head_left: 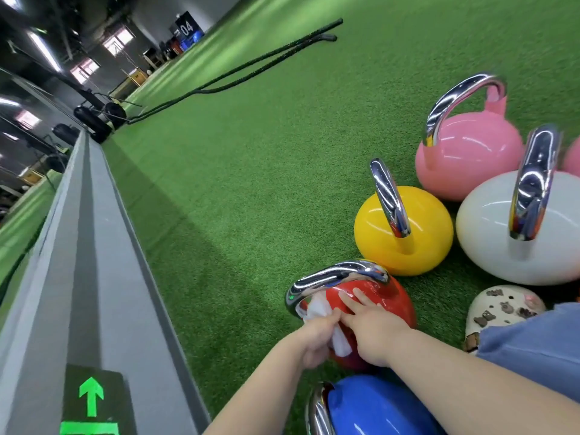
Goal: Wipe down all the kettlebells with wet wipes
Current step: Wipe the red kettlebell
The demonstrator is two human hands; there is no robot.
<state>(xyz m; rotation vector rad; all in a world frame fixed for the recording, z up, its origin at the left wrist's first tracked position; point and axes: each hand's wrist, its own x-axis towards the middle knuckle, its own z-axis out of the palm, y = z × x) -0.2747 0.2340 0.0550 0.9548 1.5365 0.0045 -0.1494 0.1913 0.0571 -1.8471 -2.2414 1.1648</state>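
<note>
A red kettlebell point(389, 296) with a chrome handle stands on the green turf. My left hand point(317, 337) grips a white wet wipe point(318, 309) against its near side, under the handle. My right hand point(373, 328) rests flat on the red body with fingers straight. A blue kettlebell point(376, 406) sits at the bottom edge, a yellow kettlebell point(405, 230) just beyond the red one, a white kettlebell point(502, 230) and a pink kettlebell point(467, 152) at the right. A sliver of another pink kettlebell point(572, 158) shows at the right edge.
A grey ledge point(78, 246) with a green arrow sign point(91, 400) runs along the left. Black battle ropes point(251, 67) lie on the turf farther off. My cream shoe point(502, 309) and blue trouser leg point(533, 343) are at the lower right. Gym equipment stands in the far background.
</note>
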